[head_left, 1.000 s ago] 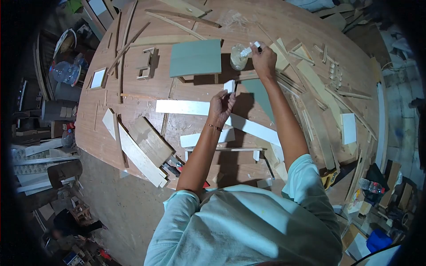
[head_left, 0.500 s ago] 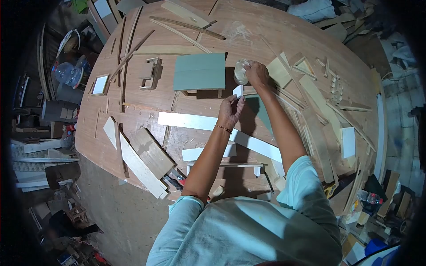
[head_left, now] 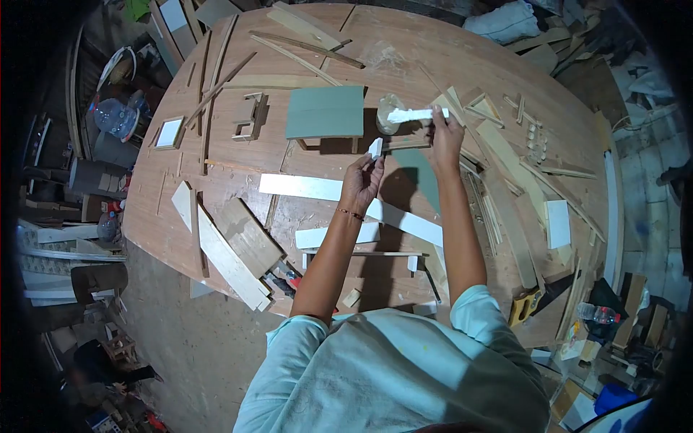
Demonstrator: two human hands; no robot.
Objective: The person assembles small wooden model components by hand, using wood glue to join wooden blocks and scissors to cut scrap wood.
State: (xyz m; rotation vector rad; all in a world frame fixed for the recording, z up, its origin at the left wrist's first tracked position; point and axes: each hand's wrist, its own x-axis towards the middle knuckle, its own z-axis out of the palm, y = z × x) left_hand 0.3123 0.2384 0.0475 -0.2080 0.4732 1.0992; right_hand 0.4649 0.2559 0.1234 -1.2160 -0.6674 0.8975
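Note:
My right hand [head_left: 445, 137] grips one end of a stick [head_left: 415, 115] coated in a thick white substance, its coated end pointing left over a round jar [head_left: 388, 123]. Between the fingers of my left hand [head_left: 360, 180] is a small white block [head_left: 375, 148], held just below the jar. A small table-like piece with a green top [head_left: 325, 112] stands to the left of the jar. Beneath my right forearm lies a flat green panel [head_left: 419, 173], partly covered.
Long white boards [head_left: 299, 185] lie across the worktable [head_left: 238, 162] near my forearms. A handsaw [head_left: 525, 308] is at the right front edge, and clamps [head_left: 283, 278] sit beside a wooden board [head_left: 249, 234] at left. Wood strips [head_left: 516, 209] clutter the right side.
My right hand has come away from the jar to the right, and the white-coated stick now shows in it. My left hand has shifted slightly left with the white block.

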